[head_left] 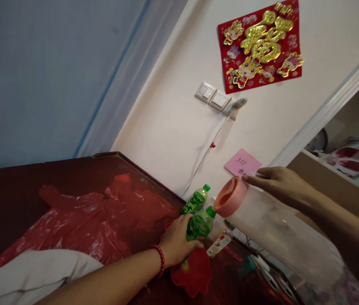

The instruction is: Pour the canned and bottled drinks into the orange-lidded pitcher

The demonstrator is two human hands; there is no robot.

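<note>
My left hand (pixel 176 242), with a red bead bracelet on its wrist, is wrapped round a small green bottle (pixel 200 223) with a green cap on the dark red table (pixel 14 199). A second green bottle (pixel 195 200) stands just behind it against the wall. My right hand (pixel 277 184) rests its fingers on top of a tall clear plastic jug (pixel 274 233) with a pink lid (pixel 230 197), just right of the bottles.
A crumpled red plastic bag (pixel 103 220) and a grey cloth (pixel 30 275) lie on the table's left half. A red pouch (pixel 195 273) and small packets sit near the bottles. On the wall are switches (pixel 213 96), a pink note (pixel 242 163) and a red-gold decoration (pixel 260 46).
</note>
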